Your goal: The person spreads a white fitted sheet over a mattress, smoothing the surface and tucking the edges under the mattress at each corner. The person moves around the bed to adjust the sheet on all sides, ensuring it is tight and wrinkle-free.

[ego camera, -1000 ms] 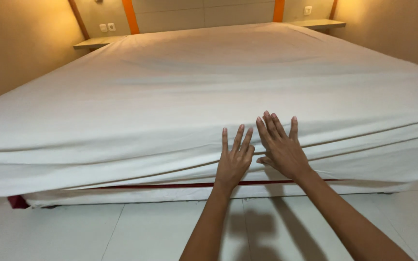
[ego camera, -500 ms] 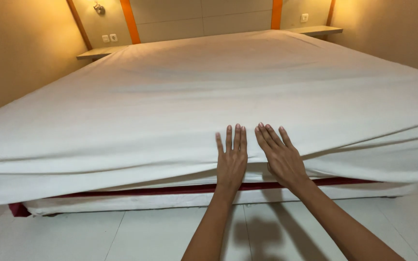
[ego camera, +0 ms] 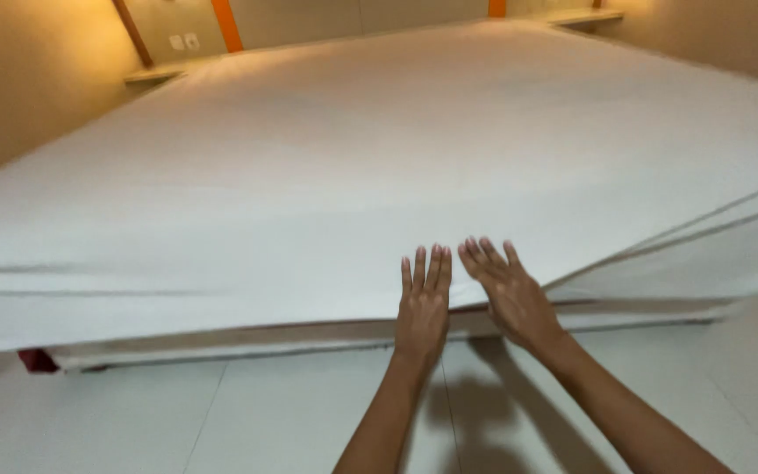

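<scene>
left hand [ego camera: 423,307]: our fingers flat, spread, gripping nothing, pressed on the white bedsheet [ego camera: 353,175] edge | right hand [ego camera: 511,294]: same, just beside | sheet covers the mattress [ego camera: 221,338] above the tiled floor [ego camera: 177,421]

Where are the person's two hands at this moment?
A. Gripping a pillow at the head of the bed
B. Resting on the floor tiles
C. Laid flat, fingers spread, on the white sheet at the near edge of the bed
C: the left hand and right hand lie palm-down, fingers spread, side by side on the white sheet at the bed's near edge.
</scene>
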